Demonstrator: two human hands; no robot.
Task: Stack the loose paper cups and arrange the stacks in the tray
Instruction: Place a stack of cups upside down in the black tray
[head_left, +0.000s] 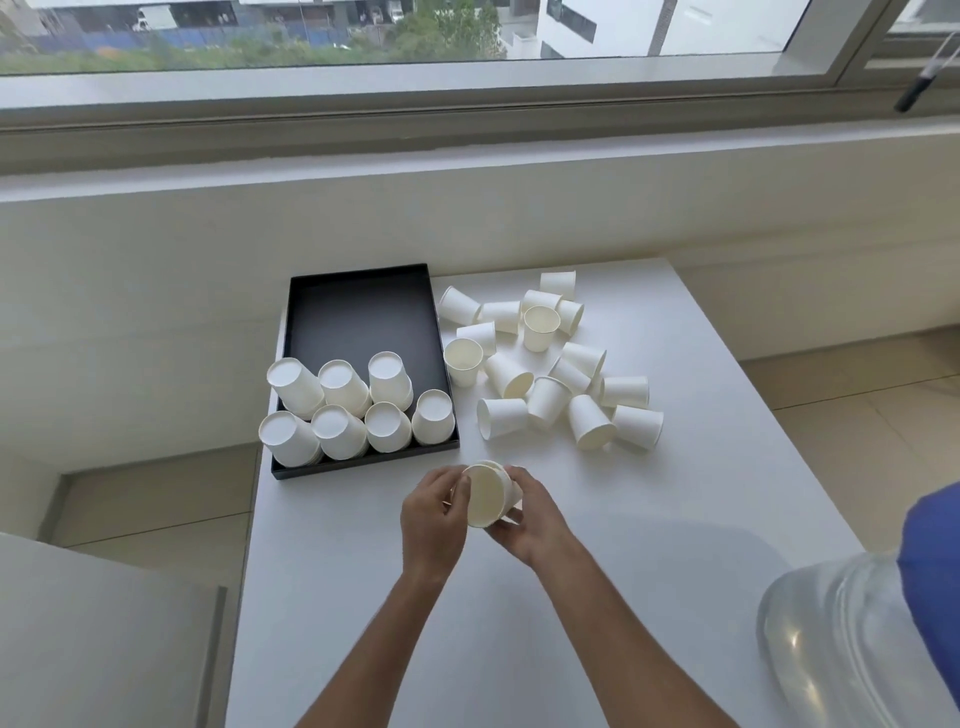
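Both the left hand (434, 512) and right hand (527, 512) are grasping nested white paper cups (485, 493); squeezing risks crushing, or jamming them crooked.

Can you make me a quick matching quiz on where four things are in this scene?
Things:
1. tray
2. loose cups
3. held cups
4. clear jug

Places:
A. between both hands, near table edge
B. bottom right corner of view
C. left on the table, holding upside-down stacks
D. scattered right of the tray

Pairs: 1-C, 2-D, 3-A, 4-B
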